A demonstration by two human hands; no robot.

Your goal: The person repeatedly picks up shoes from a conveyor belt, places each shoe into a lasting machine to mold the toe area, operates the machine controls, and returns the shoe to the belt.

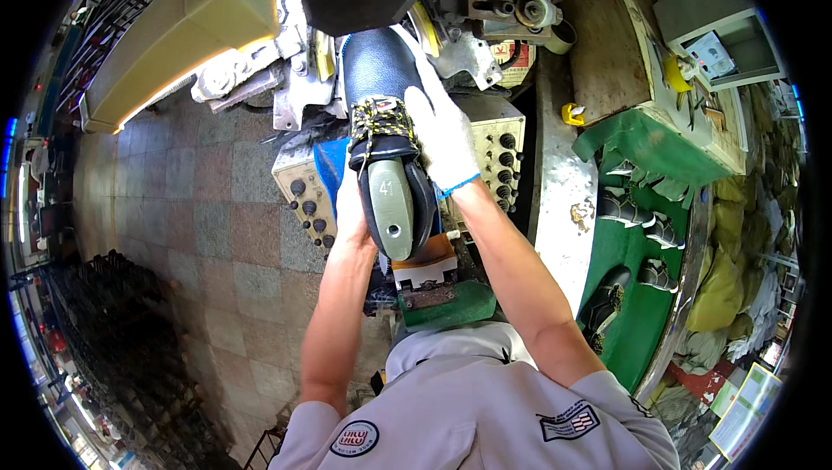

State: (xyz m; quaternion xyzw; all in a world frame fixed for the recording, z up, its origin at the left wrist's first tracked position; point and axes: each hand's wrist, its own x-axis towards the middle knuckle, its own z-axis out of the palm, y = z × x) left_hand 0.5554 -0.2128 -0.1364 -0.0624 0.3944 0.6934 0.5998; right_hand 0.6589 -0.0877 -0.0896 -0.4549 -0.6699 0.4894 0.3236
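A black leather shoe upper (379, 63) with black-and-yellow laces (382, 119) sits on a grey-green shoe last (392, 201). Its toe reaches in among the metal parts of a machine (299, 45), and its heel end faces me. My right hand (440, 136), in a white glove with a blue cuff edge, is pressed along the right side of the shoe, thumb near the laces. Bare at the visible part, my left hand (351, 206) grips the left side near the heel; its fingers are mostly hidden behind the shoe.
Control panels with black knobs (505, 158) flank the shoe. A yellowish machine cover (186, 32) juts out at upper left. On the right, a green-lined shelf (628, 323) holds several shoe uppers beside a wooden cabinet (607, 45). A dark rack (108, 340) stands at lower left.
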